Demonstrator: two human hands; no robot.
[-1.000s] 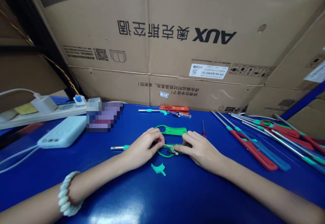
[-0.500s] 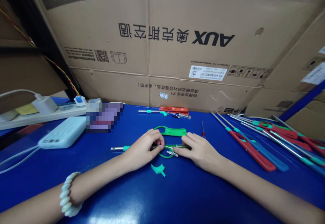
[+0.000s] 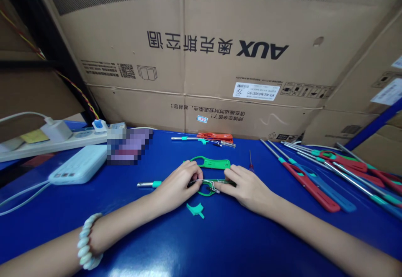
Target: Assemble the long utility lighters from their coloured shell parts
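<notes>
An opened green long-reach lighter (image 3: 208,192) lies between my hands on the blue table, its metal tube (image 3: 145,184) pointing left. My left hand (image 3: 177,181) is closed over its front part, thumb and forefinger pinched at thin white wires (image 3: 207,181). At the handle end, my right hand (image 3: 249,188) has its fingers closed on the lighter, partly covering it. A small white connector piece (image 3: 216,190) sits beside the right fingertips. Just beyond is a loose green handle half (image 3: 215,163). Nearer to me rests a turquoise trigger (image 3: 196,210).
Behind lies another opened lighter with an orange shell (image 3: 215,136). A small screwdriver (image 3: 251,166) is right of the green half. Several assembled lighters (image 3: 309,185) lie at right. A power bank (image 3: 78,166) and a power strip (image 3: 83,135) are at left. Cardboard boxes (image 3: 204,71) stand behind.
The white wires between my hands have shifted slightly and now run straighter toward my right fingertips. Both hands stay in nearly the same place; the loose parts have not moved.
</notes>
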